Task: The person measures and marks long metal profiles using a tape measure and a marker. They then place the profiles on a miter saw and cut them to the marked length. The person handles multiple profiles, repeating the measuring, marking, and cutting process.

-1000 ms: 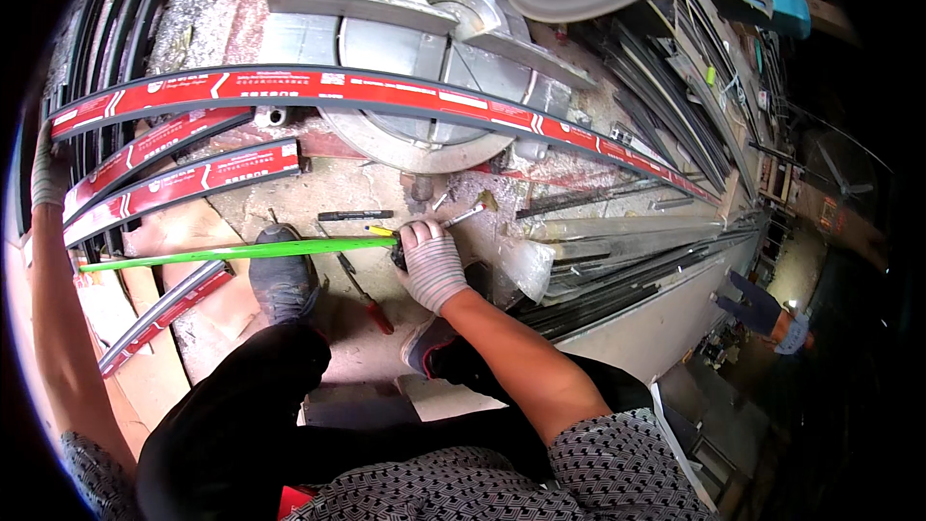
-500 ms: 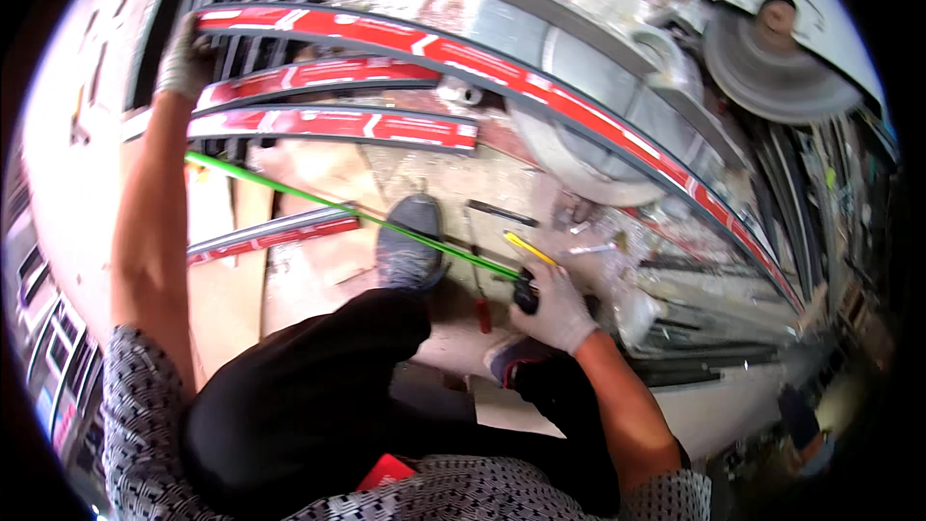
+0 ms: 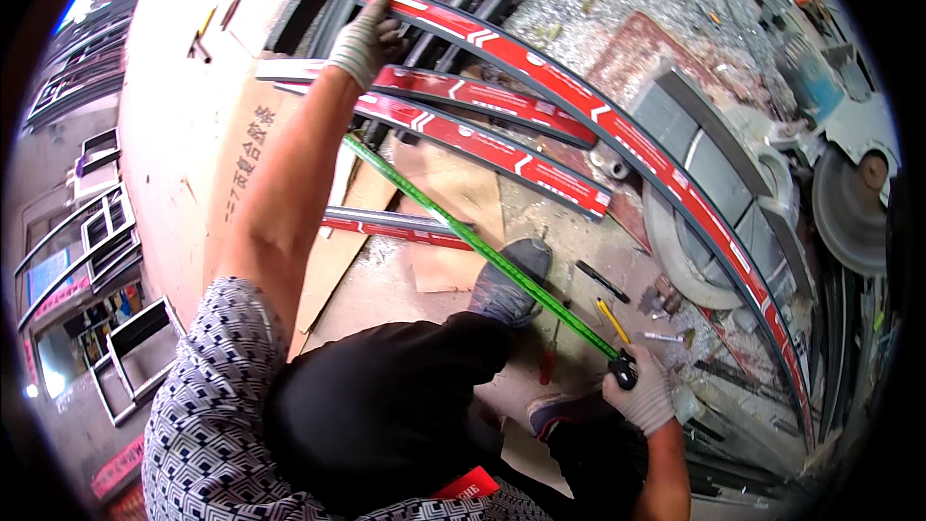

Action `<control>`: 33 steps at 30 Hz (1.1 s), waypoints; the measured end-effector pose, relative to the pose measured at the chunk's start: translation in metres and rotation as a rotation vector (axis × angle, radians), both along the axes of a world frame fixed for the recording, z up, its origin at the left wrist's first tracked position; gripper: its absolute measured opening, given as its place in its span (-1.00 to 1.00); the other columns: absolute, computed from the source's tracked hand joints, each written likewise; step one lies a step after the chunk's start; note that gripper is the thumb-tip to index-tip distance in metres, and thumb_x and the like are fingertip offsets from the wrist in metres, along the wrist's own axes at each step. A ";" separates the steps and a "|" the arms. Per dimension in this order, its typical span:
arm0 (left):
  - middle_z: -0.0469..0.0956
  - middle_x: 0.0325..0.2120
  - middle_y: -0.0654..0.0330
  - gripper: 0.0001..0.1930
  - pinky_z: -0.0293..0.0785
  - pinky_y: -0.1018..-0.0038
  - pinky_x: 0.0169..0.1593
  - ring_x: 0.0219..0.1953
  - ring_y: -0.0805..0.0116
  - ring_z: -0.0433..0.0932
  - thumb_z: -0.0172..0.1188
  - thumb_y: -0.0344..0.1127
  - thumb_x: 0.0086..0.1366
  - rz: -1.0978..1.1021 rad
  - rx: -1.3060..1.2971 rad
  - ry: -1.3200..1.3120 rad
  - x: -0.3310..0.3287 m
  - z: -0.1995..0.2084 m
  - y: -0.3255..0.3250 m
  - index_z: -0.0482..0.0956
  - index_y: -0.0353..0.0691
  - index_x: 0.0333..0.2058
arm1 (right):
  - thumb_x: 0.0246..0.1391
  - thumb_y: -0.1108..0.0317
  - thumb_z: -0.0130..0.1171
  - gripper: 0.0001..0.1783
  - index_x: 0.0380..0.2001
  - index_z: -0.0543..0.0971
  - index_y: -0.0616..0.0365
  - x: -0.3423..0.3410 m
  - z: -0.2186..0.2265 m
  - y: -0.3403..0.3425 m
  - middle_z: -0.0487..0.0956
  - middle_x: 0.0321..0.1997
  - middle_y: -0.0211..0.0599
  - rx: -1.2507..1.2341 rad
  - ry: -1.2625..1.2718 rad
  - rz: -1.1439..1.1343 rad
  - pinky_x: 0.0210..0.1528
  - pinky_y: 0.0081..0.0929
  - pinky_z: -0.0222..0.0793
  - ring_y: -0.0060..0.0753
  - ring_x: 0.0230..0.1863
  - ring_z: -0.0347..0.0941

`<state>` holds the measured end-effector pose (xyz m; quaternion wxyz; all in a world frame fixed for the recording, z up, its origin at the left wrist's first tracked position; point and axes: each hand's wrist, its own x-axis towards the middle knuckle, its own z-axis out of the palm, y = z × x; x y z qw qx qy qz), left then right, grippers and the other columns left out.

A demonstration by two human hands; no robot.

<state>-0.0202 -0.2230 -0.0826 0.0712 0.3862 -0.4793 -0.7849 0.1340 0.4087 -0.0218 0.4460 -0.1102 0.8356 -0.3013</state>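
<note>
My left hand point(image 3: 365, 43), in a pale knit glove, is closed at the far-left end of a long dark profile strip point(image 3: 569, 96) with a red film face. The strip runs across to the far right, bowed by the lens. In my gloved right hand point(image 3: 644, 396) is a black tape measure point(image 3: 625, 368). Its green blade point(image 3: 482, 246) stretches up and left, ending below my left wrist. Two shorter red-faced profiles point(image 3: 502, 156) point(image 3: 482, 101) lie beneath the long one. A yellow pen-like tool point(image 3: 612, 318) lies just beyond my right hand.
A cut-off saw's round blade point(image 3: 854, 203) and grey base point(image 3: 685, 135) stand at the right. Cardboard point(image 3: 453, 265), a black marker-like stick point(image 3: 603, 281) and a red-handled screwdriver point(image 3: 547, 367) lie on the floor. Dark profiles point(image 3: 453, 0) are stacked at the back; frames point(image 3: 135, 352) stand left.
The view has turned left, so the scene sits farther right and more of the left side shows. My left hand still holds the strip's end, my right the tape measure.
</note>
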 end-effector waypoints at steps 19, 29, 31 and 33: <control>0.64 -0.23 -0.03 -0.45 0.58 0.27 -0.02 -0.11 0.10 0.65 0.43 0.03 0.23 -1.025 -1.412 0.195 0.027 0.123 0.173 0.62 -0.38 -0.07 | -0.05 0.52 0.15 -0.37 0.19 0.42 0.34 -0.078 0.013 0.087 0.53 0.13 0.06 0.037 0.371 0.061 0.35 -0.17 0.31 0.01 0.20 0.47; 0.57 -0.17 0.04 -0.36 0.43 0.12 0.13 -0.05 -0.01 0.56 0.51 0.12 -0.02 -1.295 -1.734 0.440 -0.023 0.081 0.204 0.60 -0.23 -0.10 | -0.01 0.51 0.12 -0.45 0.13 0.49 0.38 -0.143 0.007 0.118 0.57 0.09 0.03 0.041 0.522 -0.031 0.31 -0.22 0.34 -0.05 0.14 0.51; 0.57 -0.18 0.05 -0.39 0.44 0.13 0.12 -0.05 -0.01 0.56 0.51 0.10 -0.01 -1.344 -1.792 0.377 -0.029 0.074 0.207 0.59 -0.22 -0.12 | 0.00 0.51 0.12 -0.46 0.12 0.50 0.38 -0.150 0.002 0.120 0.57 0.08 0.04 0.041 0.520 -0.024 0.31 -0.23 0.34 -0.06 0.14 0.51; 0.57 -0.19 0.06 -0.40 0.44 0.13 0.13 -0.04 0.00 0.57 0.51 0.07 -0.01 -1.382 -1.777 0.353 -0.034 0.069 0.209 0.58 -0.23 -0.12 | 0.00 0.52 0.12 -0.47 0.11 0.51 0.39 -0.163 0.005 0.116 0.58 0.07 0.04 0.045 0.484 -0.002 0.31 -0.24 0.34 -0.08 0.14 0.52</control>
